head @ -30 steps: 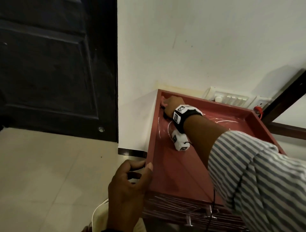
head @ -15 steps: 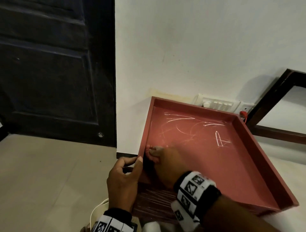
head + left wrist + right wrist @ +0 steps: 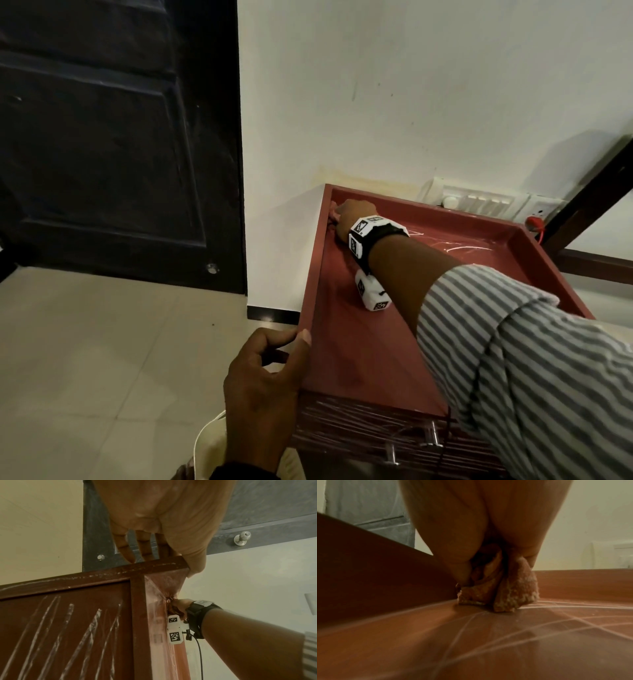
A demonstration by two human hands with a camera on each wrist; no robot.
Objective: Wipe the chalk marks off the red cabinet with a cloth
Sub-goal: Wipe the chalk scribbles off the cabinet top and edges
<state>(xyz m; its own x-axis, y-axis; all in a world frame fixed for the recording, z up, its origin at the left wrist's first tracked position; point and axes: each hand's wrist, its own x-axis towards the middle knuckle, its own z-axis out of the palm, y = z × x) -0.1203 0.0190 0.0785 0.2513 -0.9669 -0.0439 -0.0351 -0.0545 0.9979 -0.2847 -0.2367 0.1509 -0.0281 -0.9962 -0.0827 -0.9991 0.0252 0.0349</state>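
Observation:
The red cabinet (image 3: 363, 353) has a rimmed top, seen from above in the head view. At its far left corner my right hand (image 3: 346, 216) grips a bunched pinkish cloth (image 3: 505, 595) and presses it onto the top. White chalk marks (image 3: 459, 246) streak the far right part of the top, and chalk lines (image 3: 539, 626) cross the surface near the cloth. My left hand (image 3: 270, 373) holds the near left corner of the rim, thumb on top and fingers curled round the outside. Chalk streaks (image 3: 92, 626) also mark the cabinet's front panel.
A white wall rises behind the cabinet with a switchboard (image 3: 479, 205) and a red plug (image 3: 534, 222). A dark door (image 3: 113, 137) stands to the left above the tiled floor (image 3: 102, 359). A dark wooden frame (image 3: 589, 205) leans at the right. Metal handles (image 3: 431, 435) stick out of the front.
My right hand with the cloth has swept from the near left corner up to the far left corner of the top. The left hand has stayed on the rim.

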